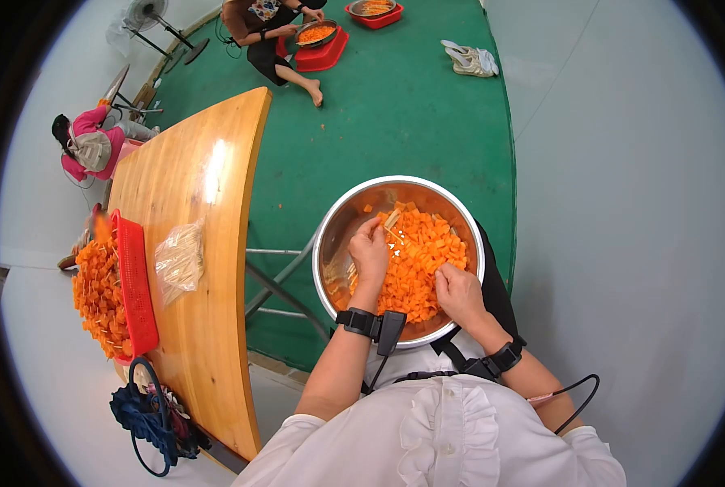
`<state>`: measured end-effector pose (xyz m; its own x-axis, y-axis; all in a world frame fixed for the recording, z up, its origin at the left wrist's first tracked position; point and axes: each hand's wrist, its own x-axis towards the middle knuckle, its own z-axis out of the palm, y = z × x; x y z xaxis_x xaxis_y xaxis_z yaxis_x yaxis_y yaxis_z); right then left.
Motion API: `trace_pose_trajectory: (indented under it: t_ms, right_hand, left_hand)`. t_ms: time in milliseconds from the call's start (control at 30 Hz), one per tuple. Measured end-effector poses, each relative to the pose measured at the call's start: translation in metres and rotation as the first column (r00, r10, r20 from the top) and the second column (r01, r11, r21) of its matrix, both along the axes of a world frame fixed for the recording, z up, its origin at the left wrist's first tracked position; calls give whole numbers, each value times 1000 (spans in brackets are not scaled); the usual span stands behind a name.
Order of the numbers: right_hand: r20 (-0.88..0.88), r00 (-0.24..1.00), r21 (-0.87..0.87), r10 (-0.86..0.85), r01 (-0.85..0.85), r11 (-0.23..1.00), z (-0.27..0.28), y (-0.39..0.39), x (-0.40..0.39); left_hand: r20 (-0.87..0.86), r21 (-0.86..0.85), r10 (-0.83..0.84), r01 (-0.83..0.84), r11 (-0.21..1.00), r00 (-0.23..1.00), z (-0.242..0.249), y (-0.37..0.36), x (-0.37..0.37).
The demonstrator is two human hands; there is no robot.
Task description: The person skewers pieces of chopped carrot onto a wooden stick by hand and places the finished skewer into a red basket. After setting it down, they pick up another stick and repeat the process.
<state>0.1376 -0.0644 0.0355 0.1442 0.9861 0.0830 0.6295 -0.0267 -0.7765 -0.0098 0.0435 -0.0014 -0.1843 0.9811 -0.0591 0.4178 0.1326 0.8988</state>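
Observation:
A steel bowl [327, 276] rests on my lap, holding many diced carrot pieces [415, 276]. Over its left half, my left hand [368, 256] has its fingertips pinched together at some thin pale sticks [392, 219]. My right hand [460, 296] is over the right side of the carrot pieces, with thumb and fingers closed. Whatever is between its fingertips is too small and hidden to make out. More pale slivers lie against the bowl's inner left wall, partly behind my left hand.
A wooden table [208, 325] stands at left, bearing a clear bag of thin pale sticks [181, 258] and a red basket [138, 284] heaped with carrot pieces. A blue bag [147, 418] hangs near it. Two people sit farther off, near a fan [143, 15]. Shoes [470, 60] lie on the green floor.

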Motion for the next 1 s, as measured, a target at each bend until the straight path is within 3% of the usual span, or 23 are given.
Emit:
trace_pose_trajectory:
  t_ms: [200,500,733,833,1000]
  right_hand:
    - [-7,1000,-10,-2,2,1000,0,-1,0]
    - [-11,1000,-14,5,-5,1000,1,0,0]
    - [82,996,15,31,-32,999,-5,-1,-1]
    - [31,999,-75,16,-14,997,-2,0,0]
    - [-219,976,-124,9,-37,992,-14,5,-4]
  left_hand:
    - [27,-6,-18,19,1000,999,3,-3,2]
    - [-208,171,-105,142,975,973,17,-5,6]
    - [-217,116,-151,179,977,964,15,-7,6]
    - [-172,93,-146,164,982,974,16,-8,6]
    - [-147,60,-205,216,975,968,20,-11,10]
